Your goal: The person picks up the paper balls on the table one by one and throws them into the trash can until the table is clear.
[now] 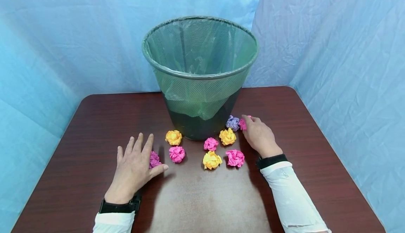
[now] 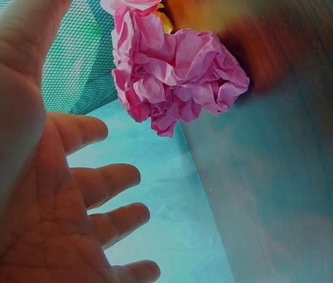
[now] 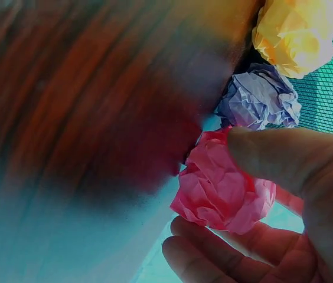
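My left hand is spread wide with straight fingers beside a magenta crumpled paper ball, which shows between its thumb and index finger. In the left wrist view that ball sits apart from the fingertips. At the right of the bin, my right hand holds a bright pink crumpled paper ball, its thumb on one side and its curled fingers on the other. Right beside that ball lies a purple paper ball, with a yellow one nearer the front.
A mesh waste bin with a translucent green liner stands at the back of the dark wooden table. Before it lie more pink and yellow paper balls. Light blue cloth hangs behind and at both sides.
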A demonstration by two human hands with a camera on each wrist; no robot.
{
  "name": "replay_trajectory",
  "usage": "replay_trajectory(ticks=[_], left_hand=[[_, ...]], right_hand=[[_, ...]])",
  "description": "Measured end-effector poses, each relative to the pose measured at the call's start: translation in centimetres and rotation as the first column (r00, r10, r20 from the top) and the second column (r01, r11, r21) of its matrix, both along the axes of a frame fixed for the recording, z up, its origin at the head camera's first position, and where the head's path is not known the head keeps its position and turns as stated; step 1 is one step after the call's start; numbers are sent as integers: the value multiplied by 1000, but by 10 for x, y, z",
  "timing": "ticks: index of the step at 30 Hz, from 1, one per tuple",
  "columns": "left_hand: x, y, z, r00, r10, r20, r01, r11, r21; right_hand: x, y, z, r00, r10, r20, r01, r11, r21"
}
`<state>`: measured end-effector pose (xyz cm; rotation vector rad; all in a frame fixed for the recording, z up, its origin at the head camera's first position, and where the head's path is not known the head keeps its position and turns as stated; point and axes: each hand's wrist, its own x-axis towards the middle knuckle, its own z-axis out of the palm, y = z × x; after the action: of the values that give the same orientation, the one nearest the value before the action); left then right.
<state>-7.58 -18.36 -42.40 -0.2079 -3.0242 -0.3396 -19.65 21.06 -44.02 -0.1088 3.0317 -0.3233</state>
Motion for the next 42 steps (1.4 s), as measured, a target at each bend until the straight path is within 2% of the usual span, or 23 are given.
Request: replay_trajectory(ticks=[14, 21, 30, 35, 42], left_hand=[[0, 0, 3, 1000, 3, -4, -3, 1000, 19], [0, 0, 7, 1000, 1, -5, -1, 1000, 11], [-1, 1, 14, 1000, -3, 1, 3, 1000, 0], [-2, 2, 20, 1000, -5, -3, 5, 1000, -17], [-4, 2, 26, 999, -19, -29, 19, 1000, -11]], right_hand=[[6, 2, 6, 999, -19, -35, 20, 1000, 21], [11, 3, 14, 995, -18, -96, 19, 1000, 15], [18, 4, 29, 978, 38, -206, -40, 999, -8], [22, 2, 41, 972, 31, -232, -40, 998, -37], [28, 1, 57, 953, 26, -301, -48, 997, -66]])
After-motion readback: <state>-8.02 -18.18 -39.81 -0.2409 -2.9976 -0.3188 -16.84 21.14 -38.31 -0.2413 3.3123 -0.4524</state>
